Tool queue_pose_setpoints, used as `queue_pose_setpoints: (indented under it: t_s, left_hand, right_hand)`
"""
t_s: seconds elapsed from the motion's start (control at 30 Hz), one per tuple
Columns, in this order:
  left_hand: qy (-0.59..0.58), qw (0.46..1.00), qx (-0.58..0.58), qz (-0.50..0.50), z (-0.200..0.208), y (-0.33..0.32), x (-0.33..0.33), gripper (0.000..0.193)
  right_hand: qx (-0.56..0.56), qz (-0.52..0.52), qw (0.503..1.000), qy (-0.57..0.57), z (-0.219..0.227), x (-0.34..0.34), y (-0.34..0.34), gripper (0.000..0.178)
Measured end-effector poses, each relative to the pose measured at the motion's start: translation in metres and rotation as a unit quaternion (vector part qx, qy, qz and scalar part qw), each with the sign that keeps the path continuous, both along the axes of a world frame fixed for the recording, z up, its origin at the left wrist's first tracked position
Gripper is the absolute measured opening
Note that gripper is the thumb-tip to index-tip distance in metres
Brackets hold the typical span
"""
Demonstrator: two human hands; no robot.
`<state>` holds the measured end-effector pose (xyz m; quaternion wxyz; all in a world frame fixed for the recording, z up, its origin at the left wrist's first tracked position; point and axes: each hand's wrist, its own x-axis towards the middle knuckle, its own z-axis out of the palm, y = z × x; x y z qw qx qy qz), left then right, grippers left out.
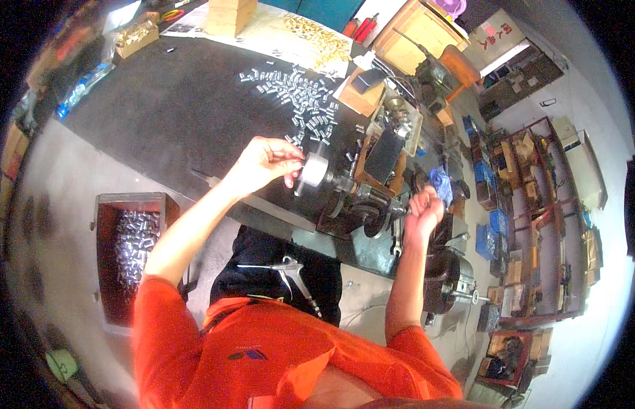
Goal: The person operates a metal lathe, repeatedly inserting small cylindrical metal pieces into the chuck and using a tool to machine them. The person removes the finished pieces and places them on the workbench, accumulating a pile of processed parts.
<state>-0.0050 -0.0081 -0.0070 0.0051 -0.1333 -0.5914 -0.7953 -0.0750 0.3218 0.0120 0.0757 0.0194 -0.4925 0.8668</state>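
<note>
My left hand (268,165) is closed in a pinch at the face of a bright silver cylinder (315,169) on the near end of a small bench machine (362,204). Whatever sits between its fingertips is too small to name. At the machine's right end my right hand (425,204) is closed in a fist, and its grip is hidden. Just behind that hand is a bunched blue cloth (440,183). Many small silver metal sleeves (300,95) lie scattered on the dark bench top (174,102) beyond my left hand. An air blow gun (287,271) rests on my lap.
A wooden box (171,211) full of silver parts stands low at the left. Brass-coloured pieces (317,37) lie on paper at the back. A dark tray (386,157) and a spanner (397,242) are by the machine. Loaded shelves (536,225) line the right.
</note>
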Motion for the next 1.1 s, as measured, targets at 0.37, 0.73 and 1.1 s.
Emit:
queue_pose_setpoints:
  t_s: [0.37,0.73,1.1]
  left_hand:
    - [0.024,0.999,0.034,0.028,-0.010,0.004,-0.004,0.011]
    - [-0.003,0.999,0.042,-0.007,-0.004,0.001,0.000,0.013]
    - [0.012,1.000,-0.007,0.016,-0.002,0.004,0.000,0.011]
  right_hand:
    - [-0.028,-0.009,0.991,-0.127,-0.106,0.049,0.028,0.011]
    - [0.003,0.002,0.999,0.054,0.001,0.010,0.007,0.016]
    - [0.001,-0.041,0.995,0.092,-0.010,0.014,0.006,0.013]
